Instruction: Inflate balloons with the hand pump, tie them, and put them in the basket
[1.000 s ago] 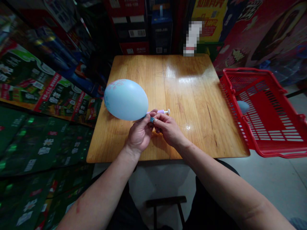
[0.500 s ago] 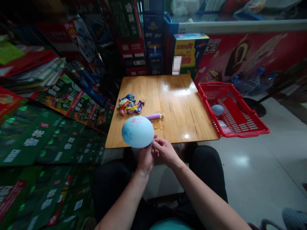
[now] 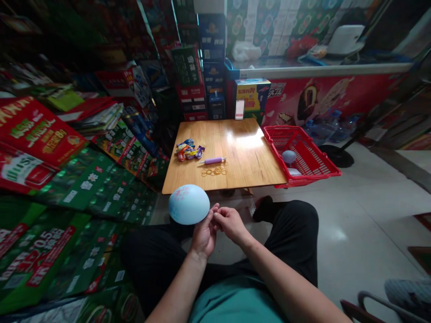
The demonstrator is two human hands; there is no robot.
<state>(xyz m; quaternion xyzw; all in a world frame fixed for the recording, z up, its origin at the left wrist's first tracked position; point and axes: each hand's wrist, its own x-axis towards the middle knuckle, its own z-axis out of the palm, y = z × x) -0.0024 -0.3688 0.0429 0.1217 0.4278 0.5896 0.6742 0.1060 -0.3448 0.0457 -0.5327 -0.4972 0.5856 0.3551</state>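
Stacks of green printed cartons (image 3: 84, 179) crowd the left side of a dimly lit shop, below a pile of papers (image 3: 104, 121). A light wood bench (image 3: 242, 152) stands before dark blue boxes (image 3: 213, 45) and a yellow-and-blue box (image 3: 252, 96), its top catching a white glare. Behind, a long chest (image 3: 286, 98) shows ice-cream pictures on its red front. Clear plastic bottles (image 3: 333, 128) and a round black stand base (image 3: 336, 157) rest on the pale, glossy floor (image 3: 363, 220) at right.
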